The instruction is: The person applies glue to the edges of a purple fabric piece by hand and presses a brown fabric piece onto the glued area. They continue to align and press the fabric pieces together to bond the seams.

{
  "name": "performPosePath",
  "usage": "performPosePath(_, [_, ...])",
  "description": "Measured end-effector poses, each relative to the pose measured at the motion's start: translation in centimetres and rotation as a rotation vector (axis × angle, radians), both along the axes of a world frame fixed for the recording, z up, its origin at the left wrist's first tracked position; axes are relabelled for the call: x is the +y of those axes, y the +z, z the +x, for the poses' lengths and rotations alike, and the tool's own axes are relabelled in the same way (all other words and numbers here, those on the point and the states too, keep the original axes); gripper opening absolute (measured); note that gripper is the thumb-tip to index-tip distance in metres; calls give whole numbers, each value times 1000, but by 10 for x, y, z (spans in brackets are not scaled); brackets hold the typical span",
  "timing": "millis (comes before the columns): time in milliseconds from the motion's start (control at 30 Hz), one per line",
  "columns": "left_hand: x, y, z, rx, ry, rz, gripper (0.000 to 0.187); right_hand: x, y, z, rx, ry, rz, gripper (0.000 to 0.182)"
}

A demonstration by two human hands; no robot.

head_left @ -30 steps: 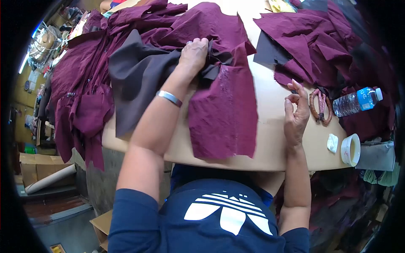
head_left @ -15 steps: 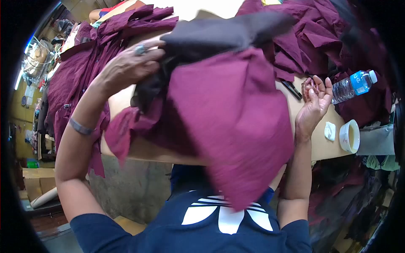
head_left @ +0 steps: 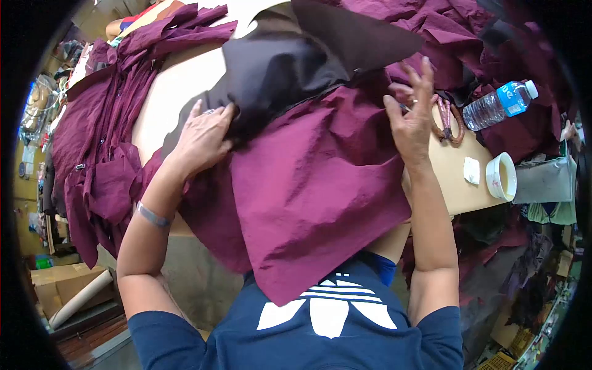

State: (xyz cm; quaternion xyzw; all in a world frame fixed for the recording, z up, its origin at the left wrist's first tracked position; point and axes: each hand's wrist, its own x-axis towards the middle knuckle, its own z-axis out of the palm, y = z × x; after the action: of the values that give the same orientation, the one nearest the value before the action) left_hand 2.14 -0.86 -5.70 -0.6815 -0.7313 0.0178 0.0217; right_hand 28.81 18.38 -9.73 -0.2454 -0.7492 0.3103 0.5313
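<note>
A maroon cloth piece (head_left: 314, 185) joined to a dark brown cloth panel (head_left: 283, 68) lies across the table and hangs over its front edge to my shirt. My left hand (head_left: 202, 137) is at the dark panel's left edge, its fingers curled and closed on the cloth. Over the right side of the cloth my right hand (head_left: 410, 117) is raised, fingers spread, holding nothing. Just right of it lie scissors with wrapped, reddish-brown handles (head_left: 456, 126); the blades are hidden behind the hand and cloth.
A water bottle (head_left: 502, 105) lies tilted on maroon cloth at the right. Near the table's right edge are a white bowl (head_left: 501, 177) with liquid and a small white piece (head_left: 472, 170). More maroon garments (head_left: 98, 142) drape over the left side.
The cloth has come down flatter onto the table, its dark panel spreading out. My left hand has moved down with it. My right hand has moved left from the scissors' handles to the cloth, fingers opening.
</note>
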Motion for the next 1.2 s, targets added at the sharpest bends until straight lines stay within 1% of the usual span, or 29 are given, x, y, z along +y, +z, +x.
performPosePath(33, [2,-16,-20,22,-102,-29,43,0,-4,0,-133,-39,-30,81])
performPosePath(67, [7,-23,-33,46,-207,-59,36,-7,-4,-3,-86,44,-62,83])
performPosePath(100, [13,-16,-35,258,-169,-139,12,-15,-3,-3,-43,111,-185,83])
performPosePath(167, [17,6,-50,403,-160,-44,12,-45,7,-2,43,258,-469,82])
performPosePath(200, [20,14,-73,528,-262,80,13,-60,12,-1,77,333,-610,80])
performPosePath(267, [33,38,-114,842,-192,108,14,-86,13,2,116,457,-636,80])
performPosePath(300, [35,49,-127,882,-82,162,13,-99,18,2,143,529,-626,79])
performPosePath(333, [39,59,-133,920,125,157,16,-110,28,4,170,599,-615,78])
performPosePath(400, [39,68,-131,139,9,714,22,-129,54,9,373,891,-654,77])
performPosePath(433, [38,70,-110,-32,-31,746,23,-135,65,11,454,1024,-676,76])
performPosePath(500, [40,68,-30,-379,-106,806,26,-145,83,13,549,1237,-732,73])
performPosePath(533, [43,60,-10,-211,-357,733,24,-149,88,12,578,1321,-762,72])
performPosePath(600, [41,31,52,28,-567,578,25,-159,92,8,608,1452,-818,69])
performPosePath(633, [39,19,76,54,-563,488,32,-165,94,5,621,1508,-842,68])
performPosePath(667, [41,0,94,-4,-497,469,40,-169,94,2,630,1547,-862,67])
performPosePath(733, [50,-18,100,106,-343,407,47,-176,95,-2,647,1593,-892,65])
performPosePath(800, [62,-32,88,-50,-178,382,37,-179,95,-3,649,1613,-906,63])
performPosePath(867, [65,-44,80,-224,-51,410,42,-178,95,-1,657,1607,-915,61])
performPosePath(933, [70,-54,74,-230,1,446,41,-177,95,0,661,1602,-923,59])
performPosePath(1033, [70,-60,62,-160,-23,539,34,-175,94,3,662,1592,-948,56])
performPosePath(1100, [68,-64,53,-190,-92,483,30,-171,93,3,653,1554,-963,55])
performPosePath(1200, [68,-60,20,-234,-235,457,27,-157,89,11,630,1386,-989,53])
